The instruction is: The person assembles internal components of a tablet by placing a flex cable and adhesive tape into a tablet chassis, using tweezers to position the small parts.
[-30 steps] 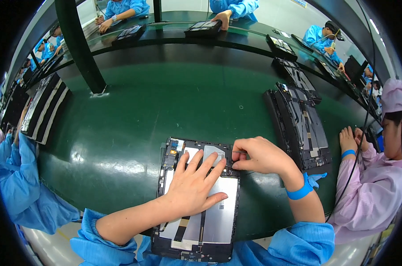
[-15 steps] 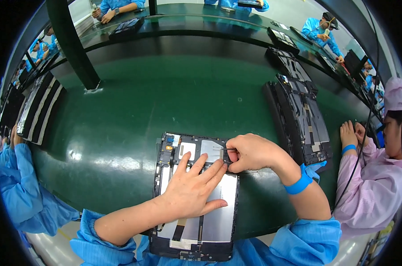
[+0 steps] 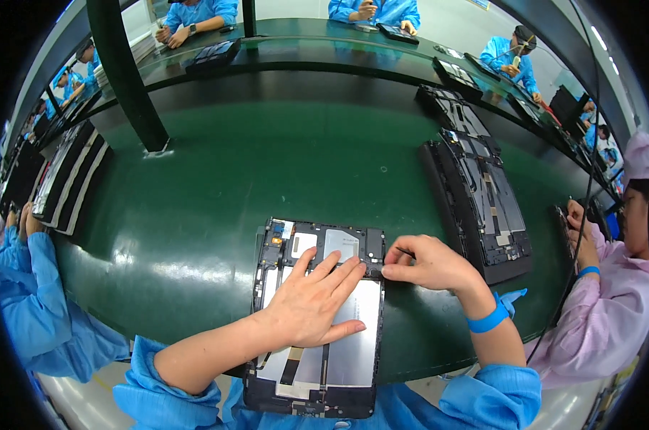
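An opened tablet [image 3: 364,308] lies at the front edge of the green table, its insides up: a black frame, silver panels and dark ribbon cables. My left hand [image 3: 311,304] rests flat across its upper middle, fingers spread, and covers part of the silver area. Just off the tablet's upper right edge is my right hand [image 3: 435,264], its thumb and fingers pinched together. Between them shows the end of a thin dark tool [image 3: 406,252]; most of it is hidden, so its exact kind cannot be made out. A blue band circles my right wrist.
Stacked opened tablets [image 3: 486,201] stand to the right on the green table [image 3: 217,179]. At the left is a stack of dark slabs with pale strips [image 3: 72,175]. A dark post [image 3: 127,79] rises at the back left. Co-workers sit on both sides and across; a cable hangs at the right.
My right hand has drawn back to the right, off the tablet's upper right corner, with the thin dark tool. My left hand stays in place. The co-worker at the right has moved their hands.
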`<action>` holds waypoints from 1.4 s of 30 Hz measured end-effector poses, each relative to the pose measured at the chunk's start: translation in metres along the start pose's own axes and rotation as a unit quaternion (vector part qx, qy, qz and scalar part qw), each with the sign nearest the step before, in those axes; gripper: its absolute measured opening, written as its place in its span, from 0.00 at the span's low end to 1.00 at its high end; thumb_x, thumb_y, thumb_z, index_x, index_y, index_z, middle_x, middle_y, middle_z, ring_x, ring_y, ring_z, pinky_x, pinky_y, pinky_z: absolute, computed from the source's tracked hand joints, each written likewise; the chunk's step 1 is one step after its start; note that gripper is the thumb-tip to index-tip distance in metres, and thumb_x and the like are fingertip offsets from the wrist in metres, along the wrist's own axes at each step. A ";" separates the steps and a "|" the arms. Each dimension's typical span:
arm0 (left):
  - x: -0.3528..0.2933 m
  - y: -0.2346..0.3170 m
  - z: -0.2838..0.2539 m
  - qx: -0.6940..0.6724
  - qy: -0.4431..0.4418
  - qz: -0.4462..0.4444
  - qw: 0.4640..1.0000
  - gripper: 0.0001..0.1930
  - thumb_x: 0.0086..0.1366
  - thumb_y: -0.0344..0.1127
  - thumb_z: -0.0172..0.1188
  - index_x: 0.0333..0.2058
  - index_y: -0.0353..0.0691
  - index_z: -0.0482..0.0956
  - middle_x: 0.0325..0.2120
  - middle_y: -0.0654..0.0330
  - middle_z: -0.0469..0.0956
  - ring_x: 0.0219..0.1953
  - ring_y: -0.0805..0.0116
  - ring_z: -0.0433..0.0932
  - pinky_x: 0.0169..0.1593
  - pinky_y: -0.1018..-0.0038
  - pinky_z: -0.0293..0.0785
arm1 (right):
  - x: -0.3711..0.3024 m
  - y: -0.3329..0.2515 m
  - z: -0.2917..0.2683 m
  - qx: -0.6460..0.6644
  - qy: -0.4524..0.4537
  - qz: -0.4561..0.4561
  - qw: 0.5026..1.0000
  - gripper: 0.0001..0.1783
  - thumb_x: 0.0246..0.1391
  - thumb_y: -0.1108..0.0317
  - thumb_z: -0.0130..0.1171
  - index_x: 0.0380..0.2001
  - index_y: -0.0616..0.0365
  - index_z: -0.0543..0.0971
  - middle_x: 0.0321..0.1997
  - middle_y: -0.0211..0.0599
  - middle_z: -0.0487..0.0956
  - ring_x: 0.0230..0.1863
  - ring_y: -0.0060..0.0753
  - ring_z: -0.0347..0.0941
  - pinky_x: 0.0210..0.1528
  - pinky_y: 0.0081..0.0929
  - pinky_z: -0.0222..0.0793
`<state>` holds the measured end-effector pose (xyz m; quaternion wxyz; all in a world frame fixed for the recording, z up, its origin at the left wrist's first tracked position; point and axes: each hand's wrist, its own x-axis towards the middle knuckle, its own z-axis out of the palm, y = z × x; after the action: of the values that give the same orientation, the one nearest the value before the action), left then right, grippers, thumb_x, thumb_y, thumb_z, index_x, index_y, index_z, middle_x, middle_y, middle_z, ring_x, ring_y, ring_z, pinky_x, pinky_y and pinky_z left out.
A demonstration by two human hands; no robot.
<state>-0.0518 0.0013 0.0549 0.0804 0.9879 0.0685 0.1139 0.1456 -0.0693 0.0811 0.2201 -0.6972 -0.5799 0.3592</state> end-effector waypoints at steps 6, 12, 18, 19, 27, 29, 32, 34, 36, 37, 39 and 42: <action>0.000 -0.001 -0.002 0.002 -0.027 0.003 1.000 0.32 0.52 0.57 0.42 0.46 0.35 0.60 0.46 0.49 0.60 0.49 0.54 0.57 0.52 0.55 0.45 | -0.009 0.012 0.019 0.186 0.068 0.031 0.980 0.11 0.35 0.65 0.60 0.18 0.62 0.73 0.15 0.29 0.71 0.18 0.15 0.63 0.19 0.16 0.58; 0.004 0.002 -0.004 0.021 -0.032 0.010 0.999 0.31 0.51 0.58 0.43 0.45 0.36 0.63 0.45 0.48 0.61 0.48 0.52 0.59 0.50 0.52 0.48 | -0.004 0.011 0.016 0.150 0.113 0.003 0.982 0.10 0.35 0.66 0.59 0.15 0.62 0.72 0.15 0.32 0.71 0.17 0.20 0.65 0.20 0.18 0.59; 0.008 0.003 -0.003 0.050 -0.030 0.030 0.998 0.33 0.49 0.60 0.44 0.43 0.37 0.64 0.43 0.47 0.63 0.45 0.50 0.61 0.47 0.51 0.52 | 0.015 0.001 0.012 -0.026 0.167 -0.102 0.980 0.10 0.33 0.66 0.59 0.14 0.60 0.71 0.15 0.35 0.70 0.18 0.32 0.67 0.20 0.25 0.59; 0.007 0.002 -0.002 0.050 -0.028 0.027 0.998 0.33 0.49 0.60 0.44 0.43 0.37 0.64 0.43 0.47 0.63 0.45 0.50 0.61 0.47 0.51 0.52 | 0.020 -0.003 0.012 -0.077 0.172 -0.128 0.974 0.10 0.33 0.65 0.59 0.14 0.59 0.71 0.15 0.34 0.70 0.18 0.32 0.67 0.20 0.25 0.59; 0.002 0.000 -0.006 0.009 -0.037 0.009 0.999 0.31 0.50 0.60 0.43 0.42 0.37 0.65 0.41 0.48 0.62 0.45 0.54 0.60 0.47 0.52 0.51 | 0.053 -0.032 0.013 -0.230 -0.015 -0.186 0.955 0.10 0.31 0.60 0.58 0.16 0.53 0.72 0.18 0.32 0.72 0.24 0.36 0.70 0.23 0.32 0.63; 0.001 0.000 -0.005 -0.005 -0.031 0.009 0.999 0.32 0.50 0.60 0.43 0.43 0.37 0.65 0.42 0.48 0.62 0.47 0.53 0.58 0.48 0.52 0.50 | 0.052 -0.035 0.011 -0.244 -0.011 -0.172 0.954 0.10 0.33 0.60 0.57 0.14 0.54 0.71 0.16 0.32 0.71 0.22 0.37 0.69 0.22 0.32 0.62; -0.002 -0.002 -0.002 -0.008 -0.035 0.007 0.999 0.33 0.51 0.60 0.41 0.44 0.36 0.63 0.46 0.50 0.59 0.50 0.54 0.55 0.50 0.54 0.48 | 0.045 -0.041 0.012 -0.287 0.040 -0.144 0.946 0.12 0.36 0.60 0.56 0.17 0.56 0.68 0.12 0.33 0.69 0.20 0.39 0.68 0.20 0.33 0.60; -0.001 -0.005 -0.001 -0.004 -0.036 0.008 0.999 0.34 0.51 0.60 0.40 0.46 0.35 0.62 0.49 0.52 0.57 0.51 0.54 0.54 0.51 0.55 0.46 | 0.030 -0.041 0.011 -0.338 0.153 -0.075 0.926 0.14 0.39 0.61 0.54 0.22 0.60 0.66 0.13 0.36 0.70 0.20 0.41 0.68 0.20 0.33 0.60; -0.001 -0.004 -0.003 -0.022 -0.064 -0.003 0.998 0.36 0.52 0.61 0.38 0.47 0.33 0.60 0.50 0.53 0.55 0.54 0.56 0.51 0.53 0.56 0.44 | 0.014 -0.034 0.005 -0.284 0.133 -0.068 0.947 0.14 0.40 0.61 0.53 0.23 0.60 0.64 0.16 0.38 0.71 0.22 0.43 0.69 0.22 0.34 0.61; 0.000 -0.003 -0.004 -0.029 -0.068 -0.001 0.997 0.36 0.52 0.61 0.38 0.47 0.33 0.60 0.50 0.53 0.55 0.54 0.56 0.51 0.53 0.56 0.44 | 0.006 -0.028 0.004 -0.230 0.118 -0.058 0.964 0.15 0.41 0.62 0.52 0.25 0.60 0.63 0.19 0.40 0.72 0.24 0.46 0.69 0.24 0.35 0.62; 0.002 -0.004 -0.006 -0.033 -0.075 -0.012 0.997 0.36 0.51 0.61 0.38 0.47 0.32 0.60 0.50 0.53 0.56 0.55 0.58 0.50 0.54 0.57 0.43 | -0.005 -0.015 0.006 -0.181 0.101 -0.093 0.974 0.12 0.41 0.65 0.52 0.24 0.60 0.63 0.19 0.41 0.72 0.25 0.47 0.69 0.25 0.36 0.62; 0.003 -0.006 -0.004 -0.056 -0.058 -0.007 0.997 0.38 0.48 0.63 0.42 0.45 0.32 0.62 0.49 0.53 0.57 0.53 0.57 0.54 0.53 0.56 0.43 | -0.014 -0.005 0.014 -0.106 0.093 -0.148 0.979 0.07 0.40 0.70 0.53 0.23 0.58 0.66 0.19 0.38 0.71 0.25 0.42 0.68 0.26 0.34 0.61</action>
<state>-0.0503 0.0082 0.0581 0.1403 0.9862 0.0643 0.0594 0.1309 -0.0832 0.0790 0.2485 -0.6535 -0.6886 0.1925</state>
